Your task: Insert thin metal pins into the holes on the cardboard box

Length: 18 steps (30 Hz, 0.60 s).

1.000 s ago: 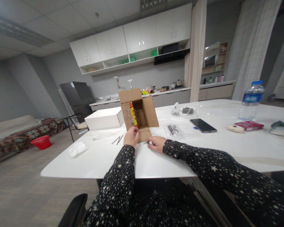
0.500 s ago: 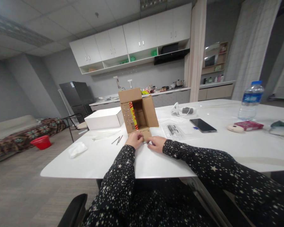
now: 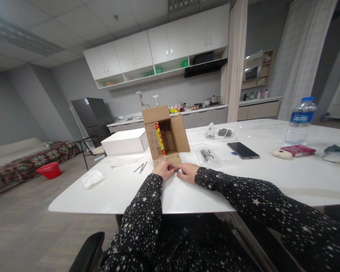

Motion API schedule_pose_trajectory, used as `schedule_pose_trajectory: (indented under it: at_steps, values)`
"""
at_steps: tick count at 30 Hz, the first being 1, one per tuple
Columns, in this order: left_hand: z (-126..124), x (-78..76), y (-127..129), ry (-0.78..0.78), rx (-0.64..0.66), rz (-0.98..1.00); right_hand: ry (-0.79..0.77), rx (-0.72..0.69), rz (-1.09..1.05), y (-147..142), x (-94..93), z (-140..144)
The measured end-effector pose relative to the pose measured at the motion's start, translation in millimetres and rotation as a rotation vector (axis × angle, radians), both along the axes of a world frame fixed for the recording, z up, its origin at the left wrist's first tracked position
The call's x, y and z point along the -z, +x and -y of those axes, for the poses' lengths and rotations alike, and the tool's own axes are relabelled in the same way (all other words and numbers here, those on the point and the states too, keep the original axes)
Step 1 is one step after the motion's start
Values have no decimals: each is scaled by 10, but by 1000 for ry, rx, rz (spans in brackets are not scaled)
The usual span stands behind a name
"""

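Note:
A cardboard box (image 3: 180, 132) stands on the white table with its flaps spread and its opening towards me. Small round dots or studs line its left flap (image 3: 153, 141) and its lower front flap. My left hand (image 3: 164, 169) rests over that lower flap with fingers curled in a pinch. Close beside it on the right, my right hand (image 3: 188, 172) has its thumb and fingers drawn together at the flap's edge. The fingertips of both hands nearly meet, and whatever is between them is hidden. Thin metal rods (image 3: 141, 167), perhaps screwdrivers or long nails, lie left of my left hand.
A white box (image 3: 124, 141) stands behind on the left, and crumpled tissue (image 3: 93, 179) lies near the left edge. Rightward are a plastic bag (image 3: 211, 156), a phone (image 3: 243, 150), a white device (image 3: 223, 133), a pink box (image 3: 302, 150) and a water bottle (image 3: 300, 121).
My left hand has shifted slightly right, towards my right hand. A small metallic bit seen between the hands earlier is now out of sight. The right hand has barely moved.

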<state>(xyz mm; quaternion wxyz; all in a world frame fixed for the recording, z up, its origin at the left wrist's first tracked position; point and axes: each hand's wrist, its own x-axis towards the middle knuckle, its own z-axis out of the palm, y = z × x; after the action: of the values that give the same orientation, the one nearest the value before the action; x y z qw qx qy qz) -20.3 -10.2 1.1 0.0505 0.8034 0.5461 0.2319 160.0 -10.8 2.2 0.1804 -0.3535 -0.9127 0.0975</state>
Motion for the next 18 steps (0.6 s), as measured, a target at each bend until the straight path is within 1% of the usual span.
schedule_pose_trajectory:
  at_steps: [7, 13, 18]
  values:
    - [12, 2, 19, -25, -10, -8, -3, 9, -13, 6, -30, 40]
    - [11, -7, 42, -40, -36, -22, 10, -7, -7, -3, -3, 6]
    - [32, -35, 66, -69, -31, -62, 13, -14, -9, -6, 0, -4]
